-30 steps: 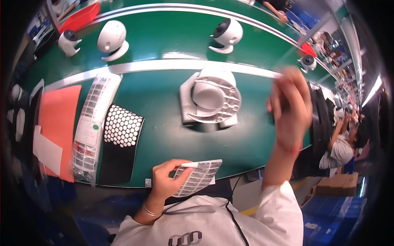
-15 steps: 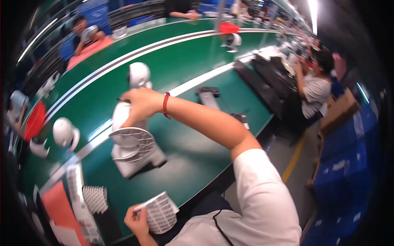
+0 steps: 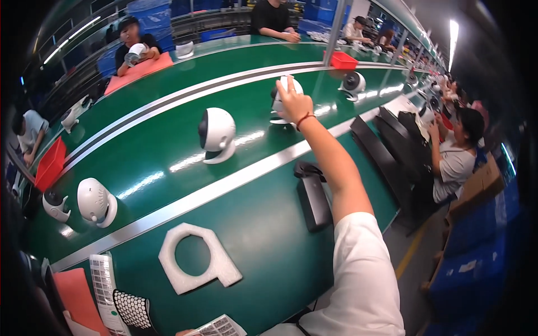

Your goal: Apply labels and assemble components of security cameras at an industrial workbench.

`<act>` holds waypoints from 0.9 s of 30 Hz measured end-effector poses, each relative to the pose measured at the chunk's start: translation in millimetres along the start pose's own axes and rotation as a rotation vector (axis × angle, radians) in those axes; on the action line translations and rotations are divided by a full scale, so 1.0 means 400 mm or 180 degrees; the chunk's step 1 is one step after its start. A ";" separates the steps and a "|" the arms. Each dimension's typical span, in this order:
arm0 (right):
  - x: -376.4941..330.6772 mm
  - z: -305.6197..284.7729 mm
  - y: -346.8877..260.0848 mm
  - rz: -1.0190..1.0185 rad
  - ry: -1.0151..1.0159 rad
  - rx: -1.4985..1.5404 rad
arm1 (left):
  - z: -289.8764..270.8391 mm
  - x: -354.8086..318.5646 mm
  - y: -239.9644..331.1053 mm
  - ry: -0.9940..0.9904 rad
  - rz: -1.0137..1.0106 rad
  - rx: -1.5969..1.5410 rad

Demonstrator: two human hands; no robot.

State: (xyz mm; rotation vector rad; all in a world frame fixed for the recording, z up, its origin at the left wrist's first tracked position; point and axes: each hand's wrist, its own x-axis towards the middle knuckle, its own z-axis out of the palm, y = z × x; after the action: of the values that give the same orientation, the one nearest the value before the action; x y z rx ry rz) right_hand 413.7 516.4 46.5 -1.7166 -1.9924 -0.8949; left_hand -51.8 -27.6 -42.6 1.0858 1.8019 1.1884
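One foam cradle [image 3: 168,260] lies at lower left of centre; at the bottom edge, a mostly cropped left hand [image 3: 186,333] meets a label sheet [image 3: 221,326], its grip impossible to tell. At upper centre, a right hand [image 3: 297,105], fingers partly extended, reaches over a white device [image 3: 297,88]; whether it grips is unclear. The device's handling appears nearly done; labels remain, their print illegible.

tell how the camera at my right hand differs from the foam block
The camera stands beyond the white rail, while the foam block lies flat nearer. The camera is rounded; the foam block is angular outside with a round hole. The right hand is at the camera; none touches the foam block. Both show white.
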 end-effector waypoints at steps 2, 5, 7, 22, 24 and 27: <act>0.007 0.072 -0.052 -0.0205 0.0084 -0.0054 | -0.002 -0.003 0.004 0.0076 -0.0214 -0.0016; -0.014 0.069 -0.012 0.0087 -0.0064 -0.0034 | 0.007 0.014 0.050 0.0000 -0.0295 -0.0101; -0.003 -0.012 -0.018 0.0414 -0.0175 0.0452 | 0.001 -0.011 0.065 0.0126 -0.0042 -0.0060; 0.006 -0.101 -0.345 -0.0620 -0.0585 0.1387 | 0.005 0.004 0.000 -0.0023 0.0082 -0.0081; 0.009 -0.091 -0.359 -0.0439 -0.0524 0.1352 | 0.017 0.009 0.036 0.0074 -0.0168 -0.0409; 0.032 -0.104 -0.346 -0.0184 -0.0539 0.1279 | 0.014 0.014 0.013 0.0050 -0.0246 -0.0391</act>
State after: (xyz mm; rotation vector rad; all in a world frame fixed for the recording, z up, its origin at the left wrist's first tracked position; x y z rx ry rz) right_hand 271.0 489.8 53.9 -1.5508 -2.1582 -0.3382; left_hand -47.8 -19.5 -40.3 0.9311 1.7425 1.2467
